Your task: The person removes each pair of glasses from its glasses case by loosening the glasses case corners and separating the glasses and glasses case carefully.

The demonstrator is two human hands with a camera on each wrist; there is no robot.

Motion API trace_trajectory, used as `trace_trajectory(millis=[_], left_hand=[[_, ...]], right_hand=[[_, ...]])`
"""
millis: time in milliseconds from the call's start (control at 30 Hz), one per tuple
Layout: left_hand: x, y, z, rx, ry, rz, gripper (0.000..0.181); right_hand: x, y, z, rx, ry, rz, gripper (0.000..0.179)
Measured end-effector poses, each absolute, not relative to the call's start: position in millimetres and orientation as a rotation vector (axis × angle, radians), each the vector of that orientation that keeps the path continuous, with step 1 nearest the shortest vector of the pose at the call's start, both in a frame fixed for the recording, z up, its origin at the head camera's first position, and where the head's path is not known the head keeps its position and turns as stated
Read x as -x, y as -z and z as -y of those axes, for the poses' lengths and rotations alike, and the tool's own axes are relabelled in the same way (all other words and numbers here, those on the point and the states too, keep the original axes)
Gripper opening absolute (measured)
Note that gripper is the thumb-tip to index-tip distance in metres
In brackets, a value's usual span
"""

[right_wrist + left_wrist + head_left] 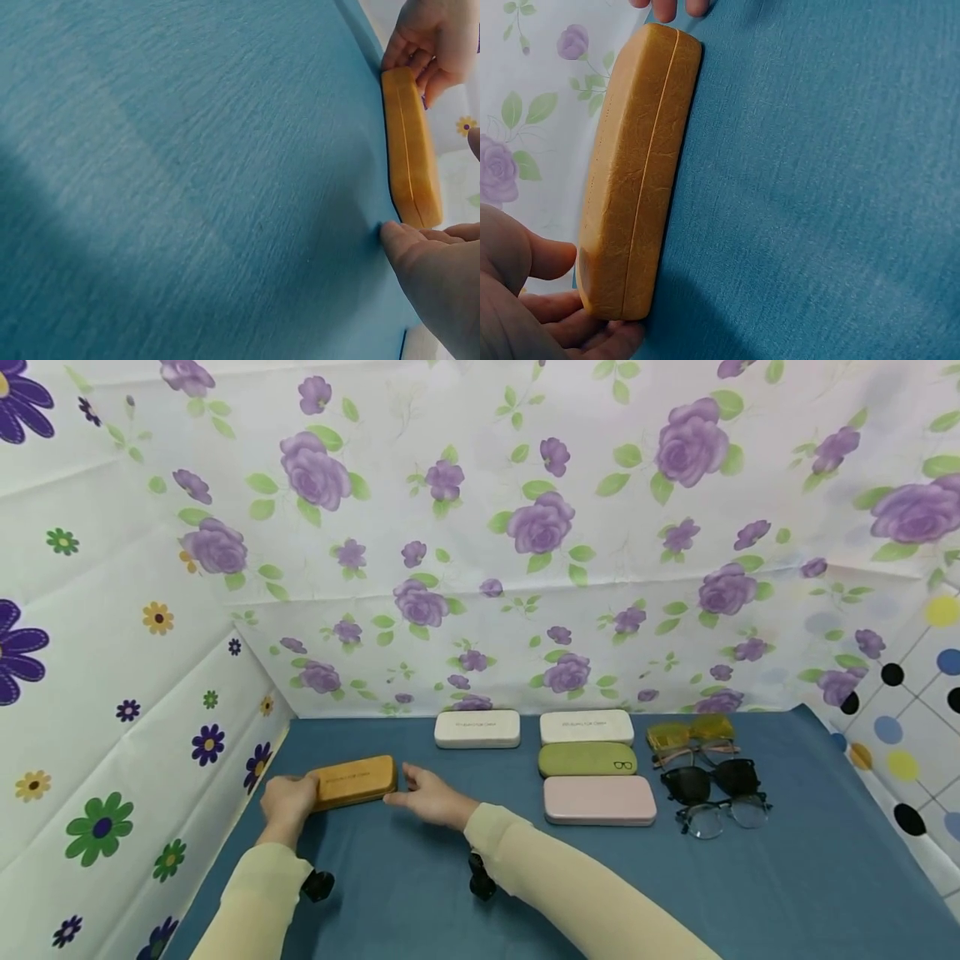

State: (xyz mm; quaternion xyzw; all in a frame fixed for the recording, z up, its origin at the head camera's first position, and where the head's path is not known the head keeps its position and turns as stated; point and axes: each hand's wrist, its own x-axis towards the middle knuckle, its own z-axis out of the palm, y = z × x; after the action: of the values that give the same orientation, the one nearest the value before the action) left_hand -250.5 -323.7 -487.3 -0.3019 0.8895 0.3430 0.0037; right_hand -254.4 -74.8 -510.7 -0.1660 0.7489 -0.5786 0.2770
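Observation:
A mustard-yellow glasses case (356, 781) lies closed on the blue cloth at the left, slightly slanted. My left hand (289, 802) grips its left end, thumb by the lid and fingers at the end near the cloth, as the left wrist view shows of the case (634, 172). At the opposite end is my right hand (435, 795), thumb and fingers spread. In the right wrist view the fingers of the right hand (439, 274) come close to the case (411, 150); whether they touch it is unclear.
Behind and right stand a white case (477, 729), another white case (587, 727), a green case (587, 759) and a pink case (599, 801). Farther right lie yellow glasses (690, 732), thin-framed glasses (696, 752), black sunglasses (711, 782) and clear glasses (723, 816). Floral sheets (480, 635) wall the table.

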Motion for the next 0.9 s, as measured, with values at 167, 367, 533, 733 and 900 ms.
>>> trace_trajectory(millis=[167,367,533,733,900], left_hand=[[250,488,325,0.947,-1.083,-2.781,0.051],[249,490,326,0.977,-1.162,-2.749,0.046],[249,490,321,0.933,-1.22,-2.722,0.047],[248,487,316,0.906,-1.226,-2.727,0.047],[249,484,311,0.898,-1.217,-2.727,0.047]], right_hand=[[254,508,77,0.439,1.564,-1.988,0.079],[256,508,80,0.456,1.62,-1.943,0.072],[261,515,83,0.509,1.702,-1.87,0.064],[257,507,79,0.496,1.742,-1.884,0.06],[257,501,74,0.448,1.759,-1.973,0.062]])
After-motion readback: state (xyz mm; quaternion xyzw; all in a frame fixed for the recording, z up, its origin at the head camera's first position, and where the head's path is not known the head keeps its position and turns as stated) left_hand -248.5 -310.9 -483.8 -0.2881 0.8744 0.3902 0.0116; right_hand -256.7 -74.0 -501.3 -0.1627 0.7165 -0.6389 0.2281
